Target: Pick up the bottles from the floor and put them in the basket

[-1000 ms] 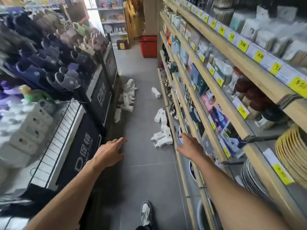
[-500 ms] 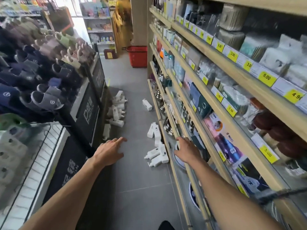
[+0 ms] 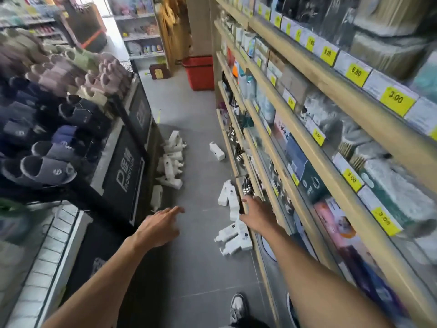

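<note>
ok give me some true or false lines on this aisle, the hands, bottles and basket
1. White bottles lie on the floor along both sides of the aisle. True.
2. The red basket stands at the far end, beside the right-hand shelves. True.
3. Each hand grips a bottle. False: the left hand and right hand hold nothing, fingers straight.
4. The left display is stacked with plates. False: it holds slippers.

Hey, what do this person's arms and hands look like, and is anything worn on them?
The left arm and right arm are bare as far as the picture shows, with no sleeves in view. The left hand and right hand wear no gloves; no watch, bracelet or ring shows. One foot wears a white and grey sneaker.
</note>
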The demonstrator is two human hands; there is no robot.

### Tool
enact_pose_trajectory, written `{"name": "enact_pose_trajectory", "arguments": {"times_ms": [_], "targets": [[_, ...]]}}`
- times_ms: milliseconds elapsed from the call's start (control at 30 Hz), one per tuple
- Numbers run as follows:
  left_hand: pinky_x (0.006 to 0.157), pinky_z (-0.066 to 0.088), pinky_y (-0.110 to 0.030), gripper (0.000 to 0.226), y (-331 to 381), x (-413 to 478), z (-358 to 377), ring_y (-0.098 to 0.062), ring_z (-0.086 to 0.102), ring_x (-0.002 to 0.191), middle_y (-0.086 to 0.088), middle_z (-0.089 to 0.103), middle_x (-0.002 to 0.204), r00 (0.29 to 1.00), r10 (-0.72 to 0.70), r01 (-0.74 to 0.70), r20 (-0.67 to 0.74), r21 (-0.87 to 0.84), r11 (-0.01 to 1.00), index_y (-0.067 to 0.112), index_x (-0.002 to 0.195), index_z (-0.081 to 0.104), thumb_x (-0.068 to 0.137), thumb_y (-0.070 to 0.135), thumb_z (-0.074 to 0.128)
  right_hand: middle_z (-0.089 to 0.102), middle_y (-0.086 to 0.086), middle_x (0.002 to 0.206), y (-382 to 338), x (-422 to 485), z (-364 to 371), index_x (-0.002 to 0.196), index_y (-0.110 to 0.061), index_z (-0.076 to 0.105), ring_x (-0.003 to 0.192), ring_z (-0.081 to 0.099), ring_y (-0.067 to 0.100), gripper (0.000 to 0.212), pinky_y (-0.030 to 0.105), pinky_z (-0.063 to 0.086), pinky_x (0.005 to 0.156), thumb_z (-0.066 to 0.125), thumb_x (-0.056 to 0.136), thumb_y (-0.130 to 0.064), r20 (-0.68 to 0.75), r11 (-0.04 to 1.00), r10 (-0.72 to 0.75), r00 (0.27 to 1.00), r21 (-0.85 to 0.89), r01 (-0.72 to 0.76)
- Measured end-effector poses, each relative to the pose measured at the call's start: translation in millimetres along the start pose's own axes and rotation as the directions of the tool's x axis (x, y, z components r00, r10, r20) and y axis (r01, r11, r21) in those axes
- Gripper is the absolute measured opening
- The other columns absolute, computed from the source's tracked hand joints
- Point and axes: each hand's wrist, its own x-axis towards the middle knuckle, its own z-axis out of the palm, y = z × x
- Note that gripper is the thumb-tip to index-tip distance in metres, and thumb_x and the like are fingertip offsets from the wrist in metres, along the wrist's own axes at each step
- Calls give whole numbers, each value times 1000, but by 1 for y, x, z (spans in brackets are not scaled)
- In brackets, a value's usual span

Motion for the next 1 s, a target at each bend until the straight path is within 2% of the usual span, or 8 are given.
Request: {"name": "enact_pose_trajectory", "arguments": {"times_ms": [167, 300, 467, 600, 700, 833, 1000], "targets": [[95, 51, -37, 61, 0, 45, -21, -21, 60, 118, 3, 55, 136, 1000, -26, 26, -13, -34, 999, 38, 145, 37, 90, 32, 63, 54, 3, 139, -9, 53, -5, 136, -25, 54, 124, 55, 27, 51, 36, 50, 95, 69, 88, -27, 67, 999, -28, 997, -25, 30], [93, 46, -31, 61, -1, 88, -23, -15, 57, 119, 6, 54, 135, 1000, -10, 9, -10, -52, 999, 40, 144, 38, 89, 36, 65, 56, 2, 134, -9, 96, -15, 129, -27, 56, 116, 59, 25, 46, 34, 49, 86, 70, 85, -26, 75, 1000, -9, 997, -14, 10], [91, 46, -31, 63, -19, 150, -6, -13, 57, 120, 8, 56, 134, 993, 1, 8, 117, -75, 997, 43, 143, 39, 86, 37, 66, 58, 1, 133, -2, 143, -7, 132, -29, 55, 115, 59, 25, 49, 36, 51, 90, 71, 86, -33, 92, 999, 43, 995, -28, -41], [97, 47, -34, 63, -36, 206, 1, -17, 57, 123, 3, 55, 138, 977, 26, -16, 212, -49, 999, 40, 145, 37, 88, 35, 64, 61, 0, 131, 12, 176, 5, 134, -29, 54, 111, 60, 25, 48, 37, 52, 86, 72, 89, -32, 169, 990, 141, 976, -5, -142], [101, 47, -38, 62, -46, 260, -11, -22, 56, 125, 2, 54, 140, 975, 70, -67, 213, -24, 997, 37, 146, 37, 90, 37, 64, 61, 0, 132, 15, 212, 1, 135, -29, 53, 103, 64, 23, 51, 36, 54, 84, 71, 88, -26, 160, 974, 223, 962, 0, -226], [103, 45, -41, 61, -50, 325, -29, -24, 53, 129, 2, 53, 141, 970, 124, -126, 209, -7, 992, 36, 145, 38, 90, 37, 62, 63, 0, 126, 8, 256, -3, 135, -31, 53, 95, 64, 22, 49, 33, 49, 73, 70, 89, -29, 156, 954, 295, 943, 13, -301], [102, 45, -43, 61, -54, 380, -32, -28, 51, 128, -1, 45, 144, 941, 203, -217, 272, 20, 976, 36, 146, 37, 90, 39, 62, 58, 2, 129, 2, 288, 6, 132, -29, 53, 106, 61, 25, 47, 38, 53, 85, 70, 88, -31, 147, 917, 390, 909, 24, -397]]}}
